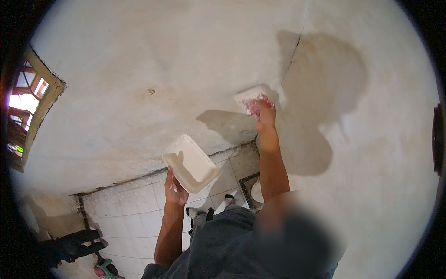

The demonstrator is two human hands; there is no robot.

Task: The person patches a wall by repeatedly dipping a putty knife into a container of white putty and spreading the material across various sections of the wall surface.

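Two walls point(116, 60), two full hands point(175, 188) point(265, 114), one tray point(197, 169), one tool point(245, 96)

Tray point(200, 168) over floor point(134, 204) — window point(31, 95) to left, corner point(290, 65) to right.

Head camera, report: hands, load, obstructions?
Left hand gripping shallow off-white rectangular tray. Right hand holding flat white-and-red block, apparently against off-white wall. Nothing visible blocking; dark shadow crosses corner.
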